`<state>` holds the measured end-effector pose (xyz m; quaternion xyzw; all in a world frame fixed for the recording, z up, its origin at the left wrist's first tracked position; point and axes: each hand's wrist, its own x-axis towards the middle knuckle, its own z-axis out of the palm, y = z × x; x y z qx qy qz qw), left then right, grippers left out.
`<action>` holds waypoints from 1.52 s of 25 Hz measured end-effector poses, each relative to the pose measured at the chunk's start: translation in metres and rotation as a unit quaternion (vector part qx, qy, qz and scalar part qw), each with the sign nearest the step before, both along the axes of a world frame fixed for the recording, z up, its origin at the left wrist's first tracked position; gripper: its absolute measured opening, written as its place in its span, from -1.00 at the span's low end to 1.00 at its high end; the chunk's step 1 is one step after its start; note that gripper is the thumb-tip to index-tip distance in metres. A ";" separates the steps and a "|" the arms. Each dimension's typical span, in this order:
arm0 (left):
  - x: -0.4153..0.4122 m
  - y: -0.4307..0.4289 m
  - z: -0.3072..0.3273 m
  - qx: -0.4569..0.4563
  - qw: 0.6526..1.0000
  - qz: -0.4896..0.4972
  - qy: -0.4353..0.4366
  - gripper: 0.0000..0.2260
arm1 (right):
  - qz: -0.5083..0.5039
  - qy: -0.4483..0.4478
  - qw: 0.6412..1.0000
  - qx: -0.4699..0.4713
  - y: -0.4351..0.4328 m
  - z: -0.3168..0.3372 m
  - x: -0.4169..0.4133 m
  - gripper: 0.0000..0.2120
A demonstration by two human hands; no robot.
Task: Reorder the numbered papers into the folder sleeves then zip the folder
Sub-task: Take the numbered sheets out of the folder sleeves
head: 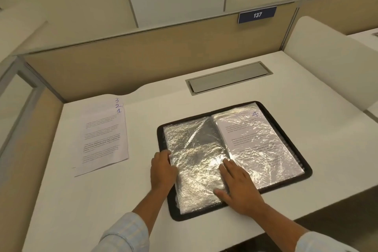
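A black zip folder (pixel 286 125) lies open on the white desk, its clear plastic sleeves spread like pages. The right-hand sleeve holds a printed paper marked 4 (pixel 255 139). The left-hand sleeve (pixel 192 149) looks empty and shiny. My left hand (pixel 162 170) grips the left edge of that sleeve, fingers curled over it. My right hand (pixel 237 186) lies flat on the sleeves near the spine, fingers straight. Three printed papers marked 3, 2 and 1 (pixel 102 139) lie fanned in a stack to the left of the folder, with 1 on top.
A grey cable-tray lid (pixel 229 77) is set into the desk behind the folder. Beige partition walls (pixel 143 57) close off the back and left. A white divider (pixel 327 63) stands at the right. A blue sign reading 137 (pixel 257 14) hangs on the back partition.
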<state>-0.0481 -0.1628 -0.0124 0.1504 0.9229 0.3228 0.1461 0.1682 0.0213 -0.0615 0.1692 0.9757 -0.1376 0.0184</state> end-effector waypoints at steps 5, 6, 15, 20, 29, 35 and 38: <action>0.008 0.030 0.005 -0.031 0.989 -0.098 0.109 -0.59 | -0.006 0.026 0.999 -0.028 0.014 0.006 -0.004 -0.23; 0.010 0.039 0.005 -0.032 0.986 -0.112 0.122 -0.61 | -0.008 0.024 0.999 -0.028 0.021 0.007 -0.004 -0.23; 0.024 0.151 0.000 -0.096 0.970 -0.191 0.114 -0.46 | -0.062 -0.002 0.998 0.005 0.144 0.007 -0.004 -0.18; 0.013 0.225 0.002 -0.111 0.959 -0.232 0.121 -0.43 | -0.076 -0.007 0.997 0.020 0.216 0.007 -0.013 -0.21; -0.002 0.289 -0.009 -0.144 0.944 -0.266 0.129 -0.42 | -0.071 0.023 0.997 -0.016 0.289 0.003 -0.046 -0.31; -0.006 0.290 -0.021 -0.089 0.951 -0.241 0.169 -0.59 | -0.066 0.128 0.989 -0.035 0.297 -0.010 -0.049 -0.57; -0.015 0.295 -0.018 -0.080 0.959 -0.216 0.167 -0.65 | -0.077 0.193 0.976 -0.071 0.297 -0.011 -0.050 -0.83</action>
